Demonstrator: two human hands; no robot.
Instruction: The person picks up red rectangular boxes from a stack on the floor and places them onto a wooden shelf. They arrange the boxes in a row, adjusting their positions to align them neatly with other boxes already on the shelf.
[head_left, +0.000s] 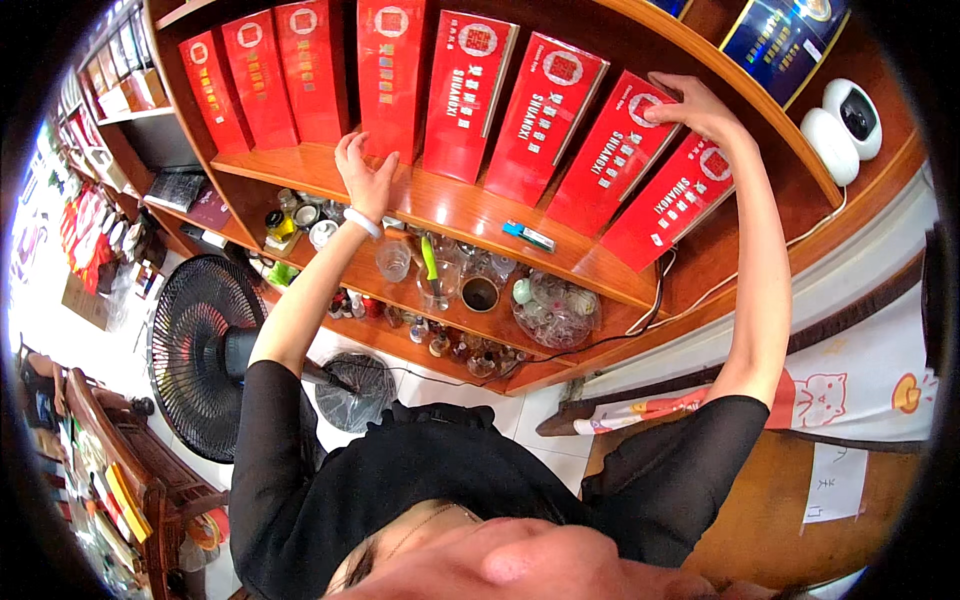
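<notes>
A row of several glossy red boxes stands upright along a wooden shelf (450, 191), each bearing writing and a round emblem. My right hand (701, 112) grips the upper corner of a red box (615, 154) second from the right end, thumb on its front and fingers over the top. Leaning beside it is the end red box (675, 202), partly behind my right forearm. My left hand (364, 172), with a white bangle (363, 223) at the wrist, has its fingers apart at the lower front of a middle red box (391, 82); it holds nothing.
A small blue-and-white pack (529, 235) lies on the shelf edge. Lower shelves hold a glass cup (394, 260), a green-handled knife (430, 259) and bottles (439, 345). A black fan (206, 356) stands left. A white camera (840, 131) sits upper right; cables (660, 289) trail below.
</notes>
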